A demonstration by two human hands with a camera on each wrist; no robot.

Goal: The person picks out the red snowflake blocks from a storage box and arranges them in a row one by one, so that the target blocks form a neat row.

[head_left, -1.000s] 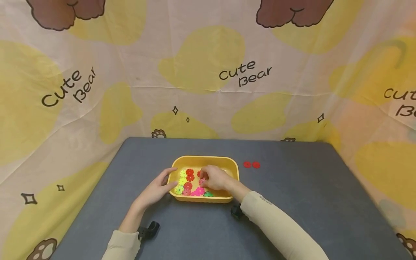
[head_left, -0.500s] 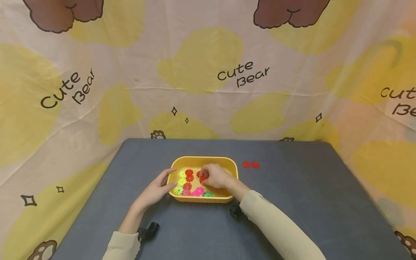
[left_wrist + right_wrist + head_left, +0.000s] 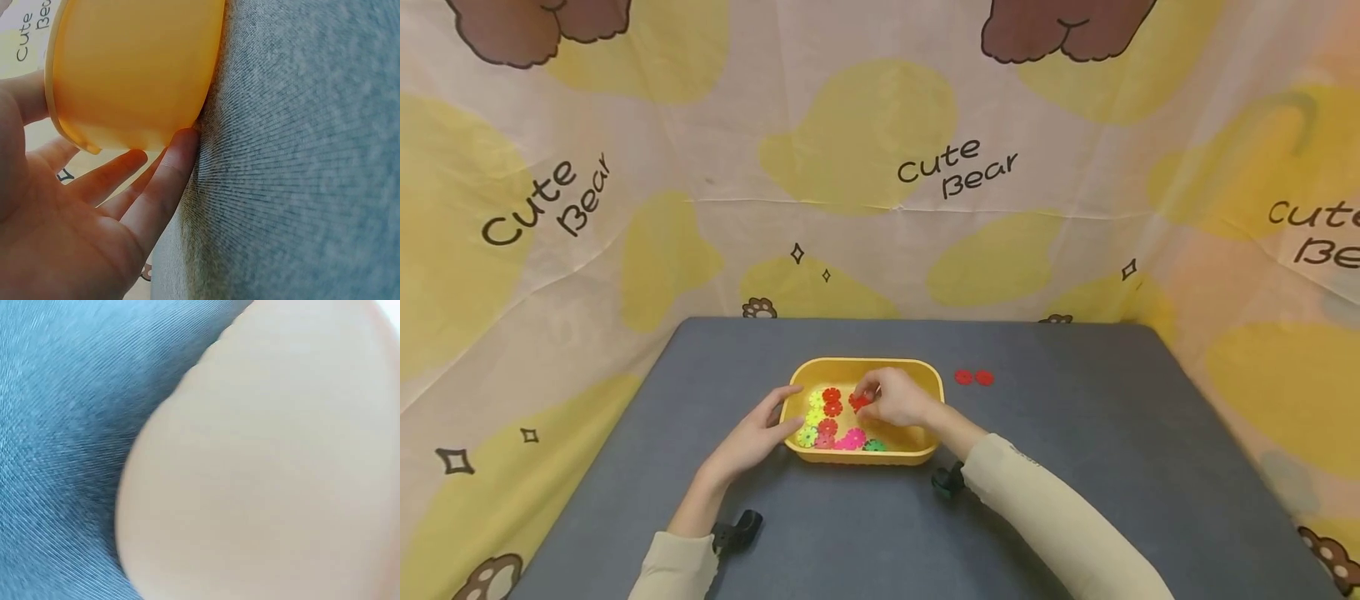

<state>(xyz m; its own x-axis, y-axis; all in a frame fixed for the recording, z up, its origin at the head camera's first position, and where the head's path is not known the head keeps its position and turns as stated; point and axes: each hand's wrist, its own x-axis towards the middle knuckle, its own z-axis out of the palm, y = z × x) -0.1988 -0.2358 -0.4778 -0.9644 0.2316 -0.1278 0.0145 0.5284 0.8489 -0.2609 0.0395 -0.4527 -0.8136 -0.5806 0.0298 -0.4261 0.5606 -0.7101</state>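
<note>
A yellow plastic basket holds several small notched discs, like snowflake building pieces. My left hand grips its left end, thumb and forefinger at the rim; in the left wrist view the other fingers lie against the outer wall. Inside the basket, my right hand pinches a red snowflake disc, partly covered by the fingers. To its left lie red discs and a column of yellow-green ones. Pink discs and a green disc sit along the near wall. The right wrist view is mostly a blurred pale surface.
Two red discs lie side by side on the grey-blue tabletop, right of the basket. A printed cloth hangs behind and beside the table. Black wrist-camera mounts sit at both wrists.
My right hand has shifted slightly up and left inside the basket, with the red disc between its fingers. The left hand keeps its place at the basket's end. The head view has shifted a little.
</note>
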